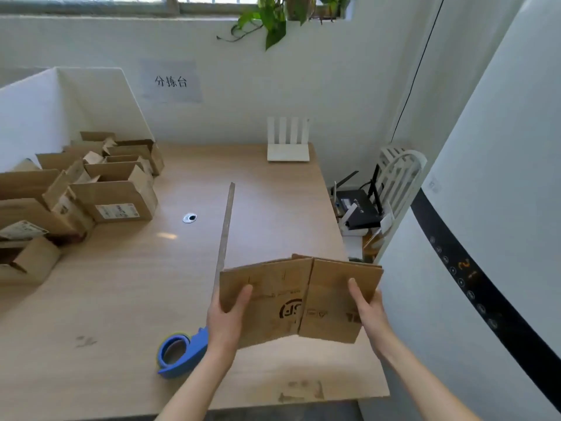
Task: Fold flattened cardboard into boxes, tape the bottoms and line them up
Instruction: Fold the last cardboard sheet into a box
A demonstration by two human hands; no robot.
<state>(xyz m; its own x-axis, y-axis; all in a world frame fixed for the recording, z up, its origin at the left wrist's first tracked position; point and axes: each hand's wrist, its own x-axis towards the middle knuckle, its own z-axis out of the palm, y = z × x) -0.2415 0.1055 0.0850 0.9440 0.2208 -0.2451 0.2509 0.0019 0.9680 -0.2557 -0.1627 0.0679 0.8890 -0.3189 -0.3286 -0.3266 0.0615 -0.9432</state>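
A flattened brown cardboard piece (291, 296) with a printed round logo hangs above the near right part of the wooden table (136, 284). One long flap stands edge-on, rising away from me on its left side. My left hand (227, 317) grips the left panel, thumb on top. At the right panel's edge my right hand (368, 311) holds it the same way. A blue tape dispenser (180, 354) lies on the table just left of my left wrist. Several folded boxes (112, 196) stand grouped at the table's far left.
A white router (288, 147) stands at the table's back edge, and a small round grommet (190, 218) sits mid-table. A tall white appliance (491, 238) fills the right side. A white chair (397, 177) with black devices sits beyond the table's right edge. A white partition (60, 98) backs the boxes.
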